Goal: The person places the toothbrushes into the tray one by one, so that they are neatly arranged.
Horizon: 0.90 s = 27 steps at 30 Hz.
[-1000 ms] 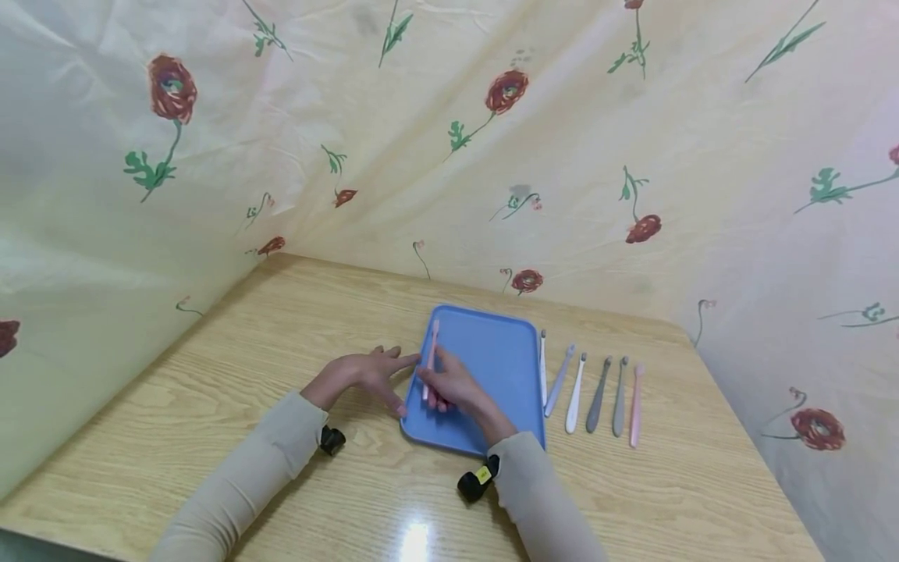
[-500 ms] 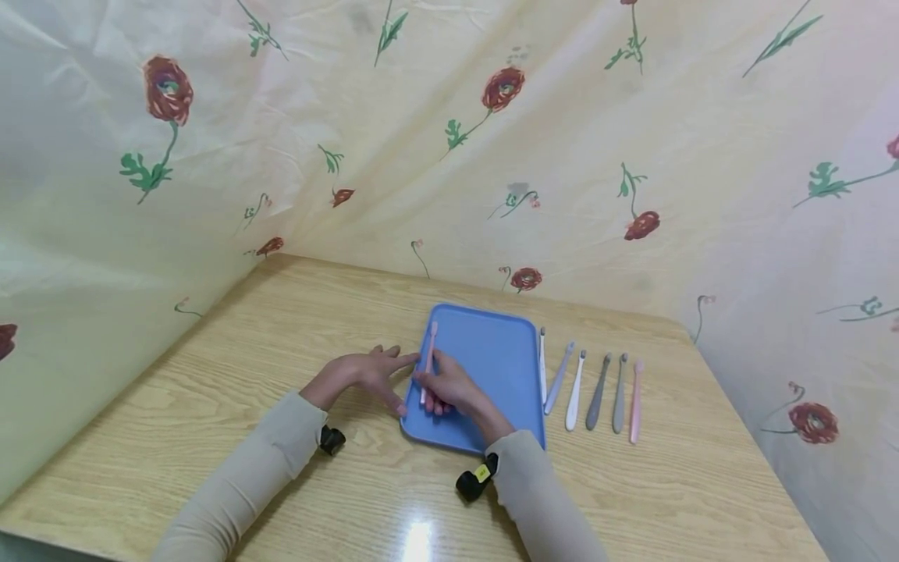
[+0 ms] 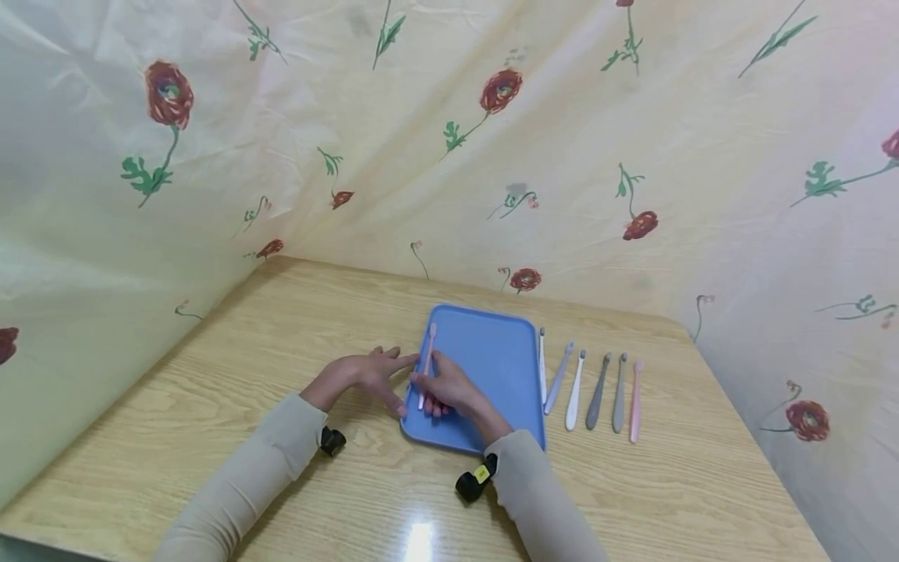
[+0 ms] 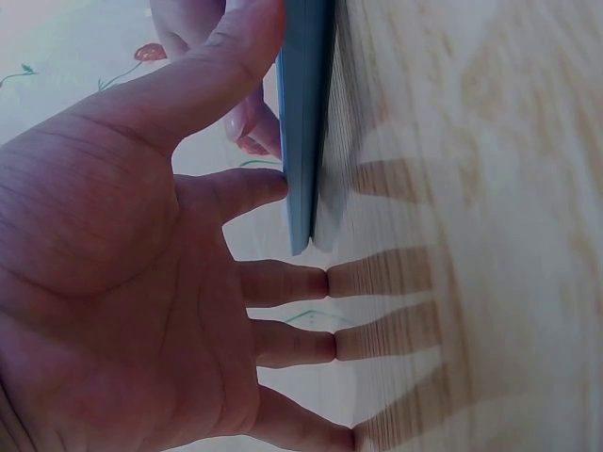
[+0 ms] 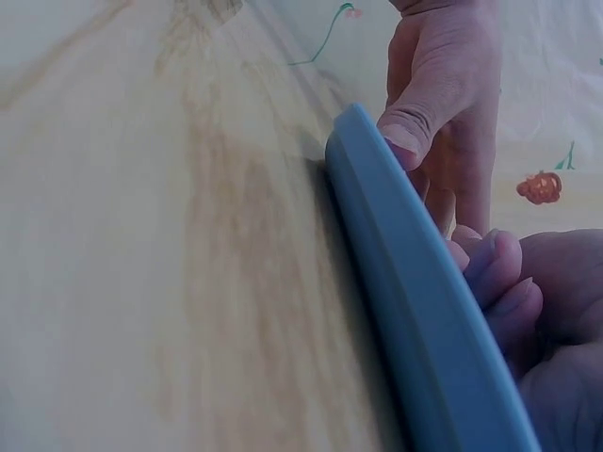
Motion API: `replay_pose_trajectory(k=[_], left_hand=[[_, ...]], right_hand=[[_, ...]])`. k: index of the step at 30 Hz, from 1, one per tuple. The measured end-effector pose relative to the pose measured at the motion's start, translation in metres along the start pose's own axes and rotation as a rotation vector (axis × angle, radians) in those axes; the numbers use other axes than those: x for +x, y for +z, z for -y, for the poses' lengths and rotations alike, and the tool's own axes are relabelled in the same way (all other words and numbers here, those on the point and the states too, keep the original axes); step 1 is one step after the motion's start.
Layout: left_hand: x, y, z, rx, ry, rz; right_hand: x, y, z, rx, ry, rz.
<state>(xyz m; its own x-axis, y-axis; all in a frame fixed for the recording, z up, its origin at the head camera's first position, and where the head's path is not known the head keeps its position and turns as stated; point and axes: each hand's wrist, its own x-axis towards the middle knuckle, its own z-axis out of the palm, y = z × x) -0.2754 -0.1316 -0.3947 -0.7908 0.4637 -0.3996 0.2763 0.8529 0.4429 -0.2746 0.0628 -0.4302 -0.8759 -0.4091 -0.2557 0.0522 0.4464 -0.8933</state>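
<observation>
A pink toothbrush [image 3: 430, 343] lies lengthwise along the left side of the blue tray [image 3: 492, 382], head toward the back. My right hand [image 3: 453, 386] pinches its handle between thumb and fingers, low over the tray floor. In the right wrist view the tray wall [image 5: 415, 282] hides the toothbrush, and the curled fingertips [image 5: 499, 268] show just above the rim. My left hand [image 3: 365, 375] is spread beside the tray, with thumb and index finger at its left rim. Seen from the left wrist, the other fingers [image 4: 283, 282] reach straight down to the tabletop.
Right of the tray, several toothbrushes lie in a row on the wooden table [image 3: 337, 499]: white ones [image 3: 576, 394], a lavender one [image 3: 559, 380], dark grey [image 3: 598, 398], grey-green [image 3: 620, 398] and pink [image 3: 635, 406]. A floral cloth [image 3: 393, 156] hangs behind the table and along its sides.
My right hand has shifted slightly left with the pink toothbrush, bringing its handle end nearer the tray's left rim. The left hand stays at the rim.
</observation>
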Motion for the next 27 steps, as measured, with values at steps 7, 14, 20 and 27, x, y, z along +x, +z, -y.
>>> replay_pose_trajectory(k=[7, 14, 20, 27], left_hand=[[0.000, 0.002, 0.000, -0.017, 0.006, 0.005], [0.000, 0.002, 0.000, 0.001, -0.011, 0.000], [0.002, 0.001, 0.001, -0.007, -0.016, -0.007], [0.003, 0.001, 0.001, -0.012, -0.015, -0.013]], right_hand=[[-0.003, -0.002, -0.001, 0.002, -0.014, -0.003], [-0.010, -0.015, 0.007, -0.043, 0.011, -0.058], [-0.020, -0.028, 0.012, -0.024, -0.021, -0.086], [-0.029, -0.043, 0.015, -0.027, -0.071, -0.103]])
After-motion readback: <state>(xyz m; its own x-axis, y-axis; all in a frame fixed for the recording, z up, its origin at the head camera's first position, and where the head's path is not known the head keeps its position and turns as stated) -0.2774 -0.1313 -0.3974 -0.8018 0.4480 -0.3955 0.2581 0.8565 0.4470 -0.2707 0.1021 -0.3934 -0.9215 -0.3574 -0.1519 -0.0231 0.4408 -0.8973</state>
